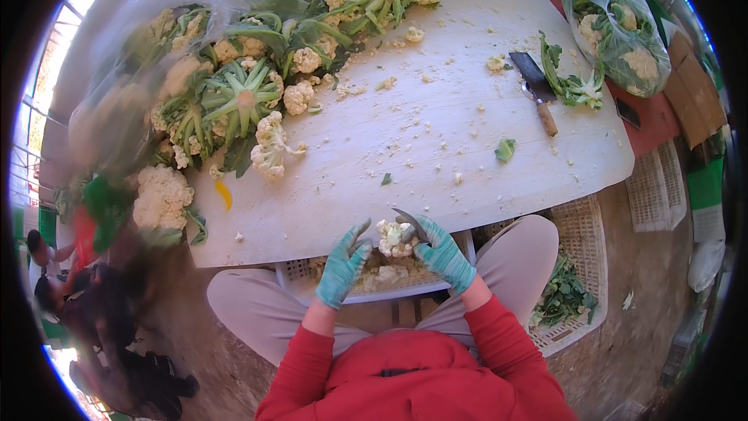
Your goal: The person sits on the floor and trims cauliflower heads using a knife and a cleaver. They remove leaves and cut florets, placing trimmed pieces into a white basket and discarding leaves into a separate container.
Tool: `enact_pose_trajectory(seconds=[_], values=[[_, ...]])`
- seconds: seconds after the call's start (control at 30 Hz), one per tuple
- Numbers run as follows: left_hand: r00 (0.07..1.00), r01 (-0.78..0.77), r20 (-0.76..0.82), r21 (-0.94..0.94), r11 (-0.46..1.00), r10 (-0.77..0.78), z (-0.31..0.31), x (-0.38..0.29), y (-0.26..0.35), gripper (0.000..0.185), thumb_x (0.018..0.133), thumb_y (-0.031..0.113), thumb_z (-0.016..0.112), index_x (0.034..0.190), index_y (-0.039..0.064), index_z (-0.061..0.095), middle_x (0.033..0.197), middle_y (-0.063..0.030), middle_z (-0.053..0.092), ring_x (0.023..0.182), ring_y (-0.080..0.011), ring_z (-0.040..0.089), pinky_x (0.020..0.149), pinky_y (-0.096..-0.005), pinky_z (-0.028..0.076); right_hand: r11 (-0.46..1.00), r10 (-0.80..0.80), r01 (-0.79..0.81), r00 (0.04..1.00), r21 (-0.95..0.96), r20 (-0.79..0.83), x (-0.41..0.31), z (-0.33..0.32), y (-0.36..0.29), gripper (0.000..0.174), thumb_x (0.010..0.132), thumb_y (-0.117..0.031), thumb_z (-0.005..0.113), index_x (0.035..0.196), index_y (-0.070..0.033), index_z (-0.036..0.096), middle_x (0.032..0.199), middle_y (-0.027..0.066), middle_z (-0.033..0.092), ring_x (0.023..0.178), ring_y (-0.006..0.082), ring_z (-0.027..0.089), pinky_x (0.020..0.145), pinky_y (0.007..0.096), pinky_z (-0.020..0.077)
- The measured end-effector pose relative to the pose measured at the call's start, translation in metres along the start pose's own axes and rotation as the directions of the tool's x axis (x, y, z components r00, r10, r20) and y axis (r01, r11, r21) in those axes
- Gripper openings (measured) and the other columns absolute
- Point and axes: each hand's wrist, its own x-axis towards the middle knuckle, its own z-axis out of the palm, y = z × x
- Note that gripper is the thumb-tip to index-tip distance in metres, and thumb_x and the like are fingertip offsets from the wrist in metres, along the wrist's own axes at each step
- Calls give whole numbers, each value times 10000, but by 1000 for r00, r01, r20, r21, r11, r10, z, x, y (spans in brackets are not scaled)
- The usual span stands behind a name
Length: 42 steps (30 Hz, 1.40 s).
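My left hand (345,266), in a teal-and-grey glove, has its fingers apart beside a small cauliflower floret (395,238). In the same kind of glove, my right hand (444,254) is shut on a small curved knife (415,222), its dark blade above the floret. The floret is against the right fingers; whether they also hold it I cannot tell. Below both hands, cauliflower pieces (388,275) lie in a white plastic crate (345,298). A cleaver (533,77) with a wooden handle rests on the white board (467,158).
Whole cauliflowers (242,96) are heaped at the board's left and back. A plastic bag of cauliflowers (622,35) stands at the back right, near a phone (628,112). A crate with green leaves (564,295) is by my right knee. People (99,316) are at the far left.
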Motion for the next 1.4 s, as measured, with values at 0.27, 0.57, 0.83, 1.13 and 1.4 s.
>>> enact_pose_trajectory(seconds=[0.27, 0.57, 0.83, 1.13, 1.4], values=[[994, -106, -42, -271, 957, 98, 16, 4, -19, 223, 898, 60, 648, 1110, 42, 583, 1087, -56, 649, 977, -137, 627, 864, -289, 528, 971, -235, 207, 914, -118, -330, -11, 19, -6, 333, 942, -39, 509, 1273, -37, 544, 1057, 58, 634, 881, 87, 575, 753, 232, 485], [955, -225, -237, -185, 957, 179, 41, 0, -30, 215, 914, 66, 638, 1116, 27, 574, 1047, -72, 654, 932, -126, 640, 820, -259, 541, 878, -177, 43, 955, -477, -238, -65, 51, -18, 174, 967, -93, 490, 1109, -41, 575, 696, 114, 598, 618, 229, 598, 608, 347, 488], [965, -199, -215, -235, 952, 149, 40, 2, -40, 261, 880, 28, 669, 1127, 27, 588, 1023, -20, 622, 900, -74, 580, 800, -212, 493, 885, -190, 58, 951, -462, -243, -69, 52, -22, 169, 963, -91, 493, 1099, -32, 574, 698, 123, 597, 621, 245, 602, 604, 355, 485], [961, -218, -214, -188, 958, 176, 51, -2, -35, 257, 878, 20, 663, 1125, 25, 591, 1051, -40, 634, 906, -75, 579, 801, -208, 489, 816, -233, 41, 936, -577, -264, -68, 51, -5, 173, 951, -106, 509, 1090, -23, 570, 786, 182, 634, 701, 353, 628, 633, 411, 497], [987, -100, -157, -363, 926, 45, 50, -2, -36, 218, 878, -21, 627, 1089, 7, 580, 1016, -61, 637, 885, -104, 607, 797, -236, 515, 660, -76, -148, 962, -736, -262, -69, 54, -10, 271, 945, -192, 517, 1138, -6, 560, 936, 246, 652, 848, 404, 636, 728, 467, 511]])
